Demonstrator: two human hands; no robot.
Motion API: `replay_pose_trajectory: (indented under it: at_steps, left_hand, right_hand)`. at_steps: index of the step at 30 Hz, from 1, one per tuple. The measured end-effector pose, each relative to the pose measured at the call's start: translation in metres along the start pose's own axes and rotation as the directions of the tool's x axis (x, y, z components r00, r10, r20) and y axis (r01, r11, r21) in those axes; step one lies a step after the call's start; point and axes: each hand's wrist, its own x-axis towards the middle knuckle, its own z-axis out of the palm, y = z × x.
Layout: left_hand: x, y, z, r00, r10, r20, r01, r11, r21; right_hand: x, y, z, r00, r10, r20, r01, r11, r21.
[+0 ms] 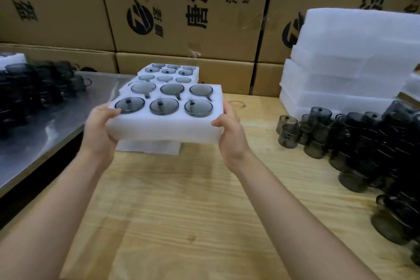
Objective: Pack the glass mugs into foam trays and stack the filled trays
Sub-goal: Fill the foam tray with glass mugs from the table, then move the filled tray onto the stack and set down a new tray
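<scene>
A white foam tray (167, 128) filled with several smoky grey glass mugs hangs above the wooden table. My left hand (101, 128) grips its left end and my right hand (230, 130) grips its right end. Just behind it stands a stack of filled foam trays (169, 71) with mug rims showing in the top one. A thin white foam sheet (147, 148) lies on the table under the held tray. Loose grey mugs (354, 141) are piled on the right side of the table.
Empty white foam trays (347, 61) are stacked at the back right. More dark mugs (38, 88) sit on a steel table (45, 129) at left. Printed cardboard boxes (181, 7) form a wall behind. The wooden table (181, 211) stretches toward me.
</scene>
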Motion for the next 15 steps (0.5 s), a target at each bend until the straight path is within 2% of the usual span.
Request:
replay_pose_trajectory:
  at_steps: [3,6,10,15]
  left_hand:
    - [0.033,0.0,-0.033,0.999,0.009,-0.049,-0.01,1.0,-0.007]
    - [0.056,-0.006,-0.051,0.999,0.038,-0.024,-0.036,0.994,0.107]
    - [0.073,-0.034,-0.067,0.983,0.01,-0.182,0.047,0.951,0.305]
    - [0.069,-0.055,-0.065,0.969,0.126,-0.21,-0.038,0.925,0.378]
  right_hand:
    - [0.022,0.014,0.027,0.992,0.046,0.118,-0.033,0.993,-0.11]
    - [0.042,0.035,0.039,0.985,0.068,0.161,-0.032,0.975,-0.218]
    - [0.054,0.072,0.041,0.981,0.056,0.186,0.014,0.935,-0.355]
    - [0.054,0.096,0.041,0.982,-0.004,0.189,0.071,0.934,-0.351]
